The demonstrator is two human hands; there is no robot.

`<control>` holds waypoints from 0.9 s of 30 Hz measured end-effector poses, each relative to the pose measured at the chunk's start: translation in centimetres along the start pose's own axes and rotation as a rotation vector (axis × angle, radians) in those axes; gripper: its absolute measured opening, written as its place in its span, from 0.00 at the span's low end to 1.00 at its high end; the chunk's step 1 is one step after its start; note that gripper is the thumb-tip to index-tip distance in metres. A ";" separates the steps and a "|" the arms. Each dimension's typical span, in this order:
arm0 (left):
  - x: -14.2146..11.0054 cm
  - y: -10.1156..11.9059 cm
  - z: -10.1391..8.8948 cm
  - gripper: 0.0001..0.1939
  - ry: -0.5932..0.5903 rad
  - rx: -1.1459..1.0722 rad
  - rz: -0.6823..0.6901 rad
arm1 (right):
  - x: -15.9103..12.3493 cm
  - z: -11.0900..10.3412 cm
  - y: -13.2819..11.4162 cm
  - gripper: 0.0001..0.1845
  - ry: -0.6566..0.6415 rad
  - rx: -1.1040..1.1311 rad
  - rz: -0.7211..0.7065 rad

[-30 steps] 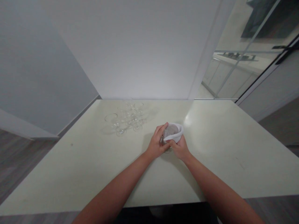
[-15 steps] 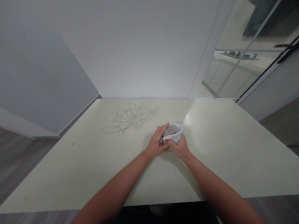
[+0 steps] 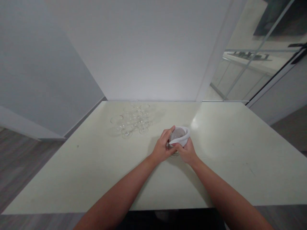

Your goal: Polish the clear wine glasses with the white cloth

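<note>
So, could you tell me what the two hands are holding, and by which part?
The left hand grips a clear glass by the side of its bowl. The right hand holds a white cloth pressed around the glass's rim and far side.

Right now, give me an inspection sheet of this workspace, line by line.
Surface: pale table, glossy, faint specks.
Job's things: glass wrapped at the rim in a white cloth, standing on the table.
Clutter: cluster of clear stemmed glasses upright at the far left.
Hands: left hand grips the glass's side; right hand pinches the cloth against it.
Cables: nothing seen.
Surroundings: white wall behind, glass partition at right, wood-look floor.
</note>
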State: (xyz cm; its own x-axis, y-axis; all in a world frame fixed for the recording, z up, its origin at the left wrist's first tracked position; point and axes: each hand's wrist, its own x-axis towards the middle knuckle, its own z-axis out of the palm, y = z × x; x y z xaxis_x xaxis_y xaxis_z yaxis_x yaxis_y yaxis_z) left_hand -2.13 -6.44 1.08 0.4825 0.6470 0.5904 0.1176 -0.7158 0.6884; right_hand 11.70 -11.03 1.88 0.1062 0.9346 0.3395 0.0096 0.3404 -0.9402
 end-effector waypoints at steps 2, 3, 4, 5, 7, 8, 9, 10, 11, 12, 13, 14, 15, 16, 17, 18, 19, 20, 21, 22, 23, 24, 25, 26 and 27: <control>0.1 -0.1 0.0 0.41 -0.003 0.003 0.010 | 0.0 0.1 0.0 0.18 -0.005 0.003 -0.007; 0.1 -0.1 0.0 0.41 -0.005 0.004 0.015 | 0.0 0.1 0.0 0.18 -0.005 0.007 -0.015; 0.1 -0.1 0.0 0.41 -0.004 0.006 0.015 | 0.0 0.1 0.0 0.17 -0.008 0.014 -0.024; 0.1 -0.1 0.0 0.41 -0.001 0.011 0.009 | 0.0 0.2 0.0 0.17 -0.013 0.023 -0.033; 0.0 0.0 0.0 0.42 0.004 0.020 -0.006 | 0.0 0.3 0.0 0.16 -0.021 0.034 -0.048; 0.0 0.1 0.0 0.42 0.003 0.021 -0.008 | 0.0 0.3 -0.1 0.16 -0.022 0.033 -0.054; 0.0 0.1 0.0 0.42 -0.001 0.020 -0.007 | 0.0 0.4 -0.1 0.16 -0.023 0.027 -0.060; 0.0 0.1 0.0 0.42 -0.005 0.017 -0.008 | 0.0 0.4 -0.1 0.15 -0.026 0.018 -0.066; 0.0 0.1 0.0 0.42 -0.010 0.013 -0.010 | 0.0 0.5 -0.2 0.14 -0.031 0.007 -0.071; 0.1 0.0 0.0 0.42 -0.009 0.007 -0.013 | -0.1 0.5 -0.2 0.14 -0.040 -0.008 -0.077; 0.1 0.0 0.0 0.42 -0.004 0.000 -0.012 | -0.1 0.6 -0.2 0.13 -0.054 -0.029 -0.086; 0.2 -0.1 0.0 0.42 0.006 -0.008 -0.005 | -0.1 0.6 -0.3 0.13 -0.072 -0.057 -0.101; 0.2 -0.2 0.0 0.42 0.023 -0.019 0.007 | -0.1 0.6 -0.2 0.13 -0.085 -0.087 -0.122; 0.3 -0.3 0.1 0.42 0.043 -0.030 0.016 | -0.2 0.7 -0.2 0.14 -0.090 -0.116 -0.143; 0.3 -0.5 0.1 0.43 0.061 -0.043 0.019 | -0.2 0.7 -0.1 0.14 -0.090 -0.140 -0.162; 0.2 -0.6 0.2 0.44 0.075 -0.058 0.016 | -0.2 0.7 0.0 0.15 -0.088 -0.158 -0.173; 0.2 -0.7 0.3 0.45 0.081 -0.071 0.006 | -0.2 0.7 0.0 0.15 -0.088 -0.169 -0.179; 0.0 -0.8 0.4 0.47 0.081 -0.085 -0.005 | -0.2 0.7 0.1 0.15 -0.092 -0.173 -0.178; -0.1 -0.8 0.5 0.48 0.076 -0.099 -0.014 | -0.2 0.7 0.2 0.16 -0.099 -0.171 -0.168; -0.3 -0.8 0.7 0.49 0.067 -0.113 -0.020 | -0.3 0.7 0.2 0.16 -0.104 -0.167 -0.154; -0.4 -0.8 0.8 0.50 0.056 -0.126 -0.022 | -0.3 0.7 0.2 0.18 -0.099 -0.162 -0.138; -0.6 -0.8 0.9 0.50 0.041 -0.140 -0.021 | -0.4 0.7 0.2 0.22 -0.082 -0.156 -0.124; -0.7 -0.7 1.0 0.50 0.025 -0.153 -0.014 | -0.4 0.8 0.1 0.26 -0.057 -0.148 -0.110; -0.7 -0.5 1.0 0.50 0.008 -0.165 -0.004 | -0.5 0.8 0.1 0.31 -0.036 -0.136 -0.099; -0.7 -0.3 0.9 0.51 -0.010 -0.174 0.008 | -0.6 0.9 0.1 0.33 -0.029 -0.119 -0.091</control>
State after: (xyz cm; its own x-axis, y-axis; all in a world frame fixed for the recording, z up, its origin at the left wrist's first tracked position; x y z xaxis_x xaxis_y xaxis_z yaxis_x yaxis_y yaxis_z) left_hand -1.71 -6.92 0.02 0.4918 0.6378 0.5927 -0.0377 -0.6645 0.7463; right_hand 10.79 -11.49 1.63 0.0707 0.9037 0.4222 0.1357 0.4106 -0.9016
